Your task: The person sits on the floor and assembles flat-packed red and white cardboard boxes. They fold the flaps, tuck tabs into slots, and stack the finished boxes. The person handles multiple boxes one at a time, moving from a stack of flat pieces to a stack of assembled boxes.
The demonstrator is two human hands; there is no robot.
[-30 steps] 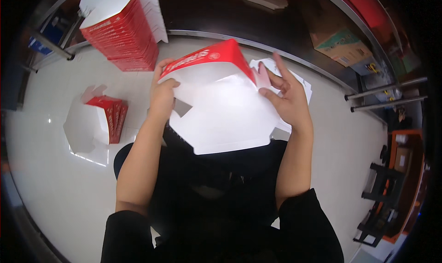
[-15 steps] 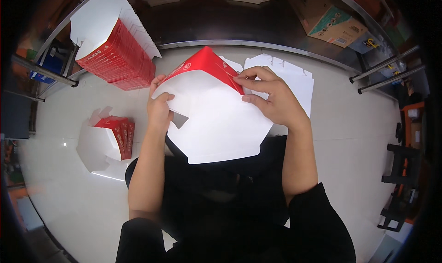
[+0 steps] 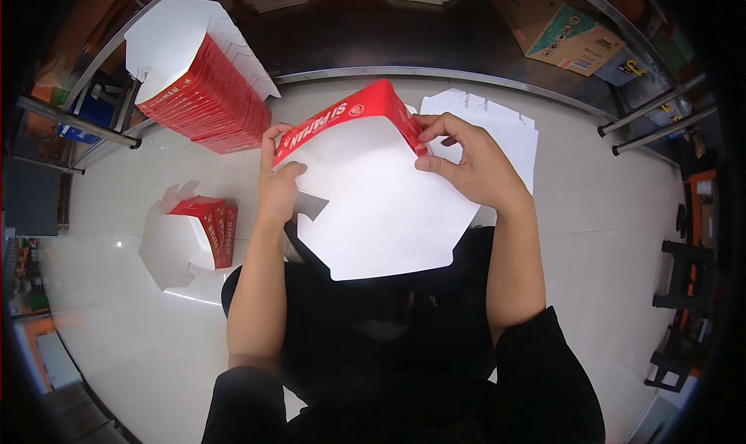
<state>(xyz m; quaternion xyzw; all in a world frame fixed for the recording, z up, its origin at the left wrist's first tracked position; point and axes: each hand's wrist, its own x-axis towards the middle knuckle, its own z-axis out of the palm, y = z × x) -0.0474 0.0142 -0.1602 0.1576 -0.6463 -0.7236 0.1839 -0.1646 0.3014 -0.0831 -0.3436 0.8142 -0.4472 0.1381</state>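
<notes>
carton blank [image 3: 388, 211]: white, red flap | stack [image 3: 206, 94]: red, seemingly white-topped

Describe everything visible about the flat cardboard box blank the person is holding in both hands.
The box blank is a thin sheet of card, plain white on the side facing the camera and red on the outside, with white print on the red. Its top flap is folded over toward the person, showing a red band. The lower edge is angled, with cut notches at the left. It is held up over the person's lap, above the floor. The left hand grips its left edge; the right hand pinches the folded top right corner.
</notes>
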